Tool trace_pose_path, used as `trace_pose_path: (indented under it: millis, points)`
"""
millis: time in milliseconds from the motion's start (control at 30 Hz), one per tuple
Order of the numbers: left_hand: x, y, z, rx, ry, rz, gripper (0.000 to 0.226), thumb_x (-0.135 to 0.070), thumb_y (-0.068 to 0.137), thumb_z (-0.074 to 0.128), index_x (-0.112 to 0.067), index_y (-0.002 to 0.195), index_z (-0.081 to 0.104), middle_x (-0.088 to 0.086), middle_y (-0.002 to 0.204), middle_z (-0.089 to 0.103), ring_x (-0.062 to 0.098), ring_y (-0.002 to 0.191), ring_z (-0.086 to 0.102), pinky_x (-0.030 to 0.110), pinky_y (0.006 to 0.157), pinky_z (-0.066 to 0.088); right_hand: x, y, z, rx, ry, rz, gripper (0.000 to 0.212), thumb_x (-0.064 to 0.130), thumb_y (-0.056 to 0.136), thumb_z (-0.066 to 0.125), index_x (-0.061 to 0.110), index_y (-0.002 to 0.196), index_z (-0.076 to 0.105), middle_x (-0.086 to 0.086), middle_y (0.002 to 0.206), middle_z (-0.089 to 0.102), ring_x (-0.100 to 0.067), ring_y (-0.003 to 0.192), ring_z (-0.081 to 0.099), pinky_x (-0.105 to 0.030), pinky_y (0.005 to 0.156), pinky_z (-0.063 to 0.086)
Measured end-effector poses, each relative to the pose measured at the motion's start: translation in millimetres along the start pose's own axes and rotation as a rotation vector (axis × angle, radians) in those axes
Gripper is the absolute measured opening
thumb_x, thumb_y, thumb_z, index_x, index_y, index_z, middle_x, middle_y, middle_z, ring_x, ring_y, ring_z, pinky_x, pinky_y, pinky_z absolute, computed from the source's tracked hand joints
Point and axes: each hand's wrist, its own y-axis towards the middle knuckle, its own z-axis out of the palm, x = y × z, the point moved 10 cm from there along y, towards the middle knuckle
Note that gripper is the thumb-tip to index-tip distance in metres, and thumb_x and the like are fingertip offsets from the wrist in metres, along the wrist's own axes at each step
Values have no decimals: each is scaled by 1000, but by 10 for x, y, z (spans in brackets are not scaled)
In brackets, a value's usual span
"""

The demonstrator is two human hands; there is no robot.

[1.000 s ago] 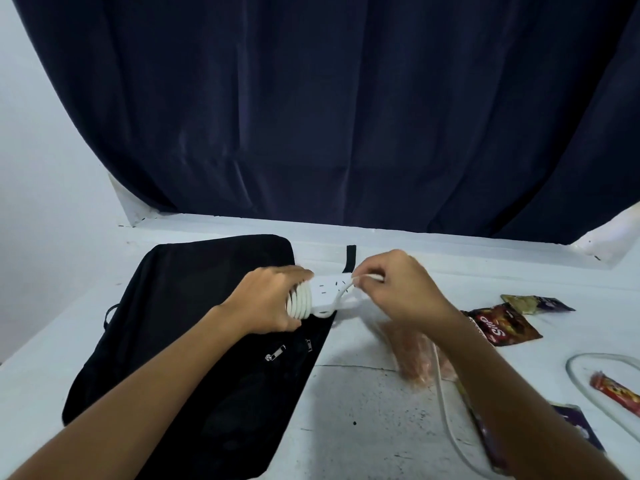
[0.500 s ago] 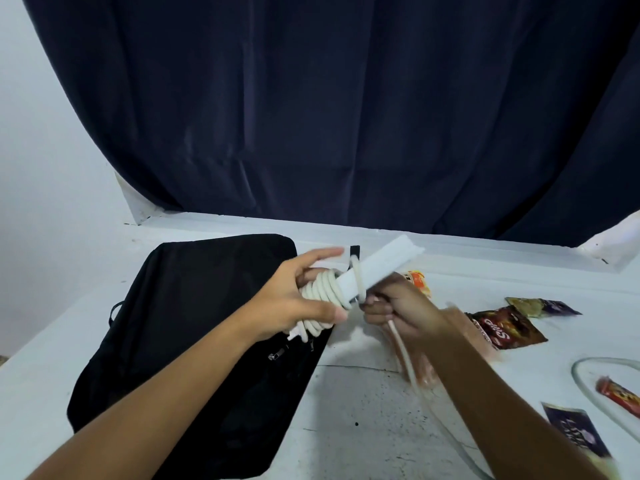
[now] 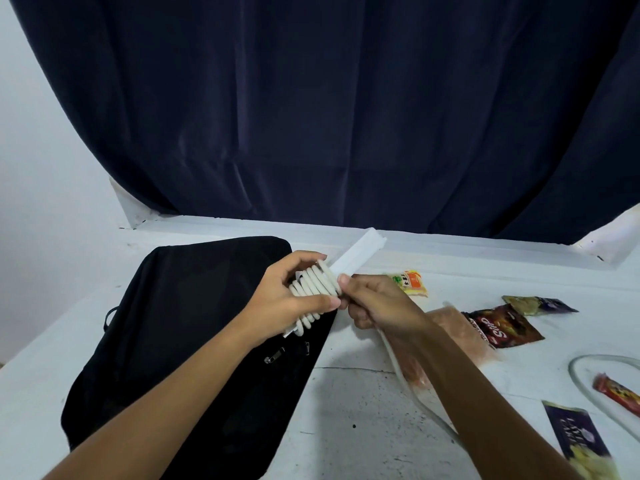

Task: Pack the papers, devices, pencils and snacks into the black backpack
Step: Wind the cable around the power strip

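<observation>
- Currently both hands are raised over the right edge of the black backpack (image 3: 194, 327), which lies flat on the white table (image 3: 346, 403), left of centre.
- Left hand (image 3: 287, 299) is curled round a white power strip (image 3: 353, 258), thumb and fingers clamping the white cable (image 3: 313, 289) coiled in tight turns round its near end (several loops visible).
- Strip's bare far end sticks out up and to the right, tilted, clear of the table.
- Right hand (image 3: 374, 303) is curled, pinching the cable right beside the last loop; the loose run of cable drops under the right forearm toward the lower right.
- Zipper pulls (image 3: 277, 355) show on the backpack below the left wrist.
- Snacks on the table to the right: yellow-orange packet (image 3: 410, 282) just past the right hand, pinkish clear bag (image 3: 460, 337) partly under the forearm, dark red packet (image 3: 505, 325) beside it, olive-purple packet (image 3: 536, 303) further back.
- Far right: red bar (image 3: 618, 394) inside a loop of cable; purple packet (image 3: 575, 441) near the bottom edge, blurred.
- Dark blue curtain (image 3: 329, 116) hangs behind the table.
</observation>
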Motion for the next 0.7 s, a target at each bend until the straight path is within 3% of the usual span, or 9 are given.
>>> trace_pose_path:
  millis: [100, 233, 367, 500, 700]
  points:
    - [-1, -30, -21, -8, 61, 53, 79, -33, 52, 88, -21, 125, 60, 16, 112, 62, 24, 101, 63, 31, 87, 55, 14, -16, 13, -26, -69, -3, 31, 28, 94, 54, 10, 70, 60, 12, 43, 47, -4, 41, 34, -21, 46, 24]
    - [-8, -26, -50, -13, 83, 67, 85, -36, 50, 87, -18, 129, 60, 13, 113, 65, 24, 104, 64, 34, 93, 54, 28, -42, 58, -78, -20, -80, 27, 26, 93, 56, 16, 69, 61, 7, 50, 46, -4, 41, 34, -18, 42, 25]
    - [34, -40, -70, 4, 68, 34, 82, -37, 51, 87, -17, 126, 63, 8, 116, 68, 19, 108, 64, 34, 97, 52, 78, -115, 97, -92, 36, -129, 20, 13, 97, 50, 10, 79, 58, 12, 45, 53, 3, 38, 48, -6, 41, 34]
    - [6, -30, -58, 0, 90, 40, 81, -40, 52, 85, -17, 127, 63, -1, 114, 68, 11, 104, 64, 29, 93, 53, 67, -88, 71, -124, -18, -112, 25, 30, 93, 57, 10, 78, 62, 2, 57, 49, 0, 40, 40, -14, 40, 32]
    - [-16, -15, -37, 8, 109, 67, 79, -40, 55, 84, -16, 127, 61, 8, 112, 65, 19, 102, 64, 32, 89, 55, 192, -114, 57, -130, -21, -118, 16, 16, 96, 54, 6, 86, 60, 14, 43, 52, 4, 37, 48, -6, 40, 34]
